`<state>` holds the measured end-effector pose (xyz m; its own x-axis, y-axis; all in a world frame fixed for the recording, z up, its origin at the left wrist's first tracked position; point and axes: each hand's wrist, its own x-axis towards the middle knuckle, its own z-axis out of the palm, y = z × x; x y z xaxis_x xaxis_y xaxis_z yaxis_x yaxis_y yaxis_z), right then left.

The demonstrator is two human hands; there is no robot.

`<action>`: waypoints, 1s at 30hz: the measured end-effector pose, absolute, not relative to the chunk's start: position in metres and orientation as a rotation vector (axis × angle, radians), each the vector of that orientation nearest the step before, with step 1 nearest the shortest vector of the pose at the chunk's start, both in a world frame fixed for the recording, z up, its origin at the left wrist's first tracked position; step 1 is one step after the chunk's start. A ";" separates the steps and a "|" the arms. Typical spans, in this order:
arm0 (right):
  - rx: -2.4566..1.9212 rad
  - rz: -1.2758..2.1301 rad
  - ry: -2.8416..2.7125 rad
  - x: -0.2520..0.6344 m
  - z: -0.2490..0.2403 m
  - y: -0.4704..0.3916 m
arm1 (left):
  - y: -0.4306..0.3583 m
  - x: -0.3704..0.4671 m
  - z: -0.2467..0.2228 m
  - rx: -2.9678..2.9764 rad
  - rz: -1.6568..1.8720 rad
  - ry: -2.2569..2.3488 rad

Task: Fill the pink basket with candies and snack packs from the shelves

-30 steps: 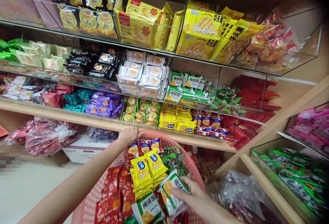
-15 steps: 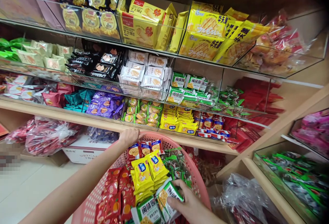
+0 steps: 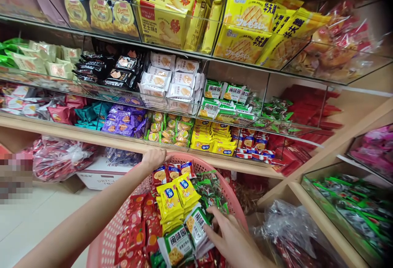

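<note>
My left hand (image 3: 154, 159) is closed over the far rim of a pink plastic basket (image 3: 238, 204). Inside it, my right hand (image 3: 229, 231) has thumb and forefinger apart, right beside a green-and-white snack packet (image 3: 198, 223); the thumb tip is at the packet's edge. A second green-and-white packet (image 3: 177, 245) lies to its left. Around them are yellow packets (image 3: 176, 198), red packets (image 3: 135, 235), small green-and-clear packets (image 3: 210, 188) and red-and-blue packets (image 3: 173, 171). My right hand's lower fingers are hidden.
Ahead, glass-fronted shelves (image 3: 178, 112) hold rows of wrapped snacks, among them green-and-white packets (image 3: 227, 100) and yellow ones (image 3: 211, 141). A white carton (image 3: 101, 178) and a bag of red packets (image 3: 64, 157) sit below left. Another bin (image 3: 353, 210) and a plastic bag (image 3: 288, 227) are at right.
My right thumb and forefinger have spread, letting go of the green-and-white packet, which now lies in the basket slightly further left. My left hand keeps its hold on the rim.
</note>
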<state>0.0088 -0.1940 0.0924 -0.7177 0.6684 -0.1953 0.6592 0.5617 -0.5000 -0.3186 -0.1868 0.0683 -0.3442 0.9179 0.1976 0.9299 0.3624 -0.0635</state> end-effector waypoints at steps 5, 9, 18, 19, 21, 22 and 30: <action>-1.289 0.855 -2.803 0.000 0.092 -0.198 | -0.188 -0.318 0.070 -1.669 -0.103 -2.423; -1.293 0.936 -2.765 -0.006 0.095 -0.201 | -0.188 -0.317 0.071 -1.669 -0.106 -2.424; -1.334 1.280 -2.451 -0.003 0.087 -0.197 | -0.187 -0.318 0.070 -1.665 -0.120 -2.438; -1.312 1.310 -2.429 -0.001 0.086 -0.195 | -0.187 -0.318 0.070 -1.665 -0.121 -2.437; -1.276 1.369 -2.396 0.004 0.089 -0.189 | -0.187 -0.318 0.070 -1.666 -0.119 -2.433; -1.264 1.406 -2.391 0.007 0.093 -0.186 | -0.187 -0.318 0.070 -1.666 -0.115 -2.430; -1.054 1.865 -2.508 0.013 0.131 -0.157 | -0.187 -0.317 0.069 -1.656 -0.145 -2.416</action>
<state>0.0133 -0.1567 0.1306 -0.7848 0.3946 -0.4779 0.5712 0.1614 -0.8048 -0.3174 -0.1865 0.0694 -0.3473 0.9100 0.2263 0.9305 0.3644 -0.0370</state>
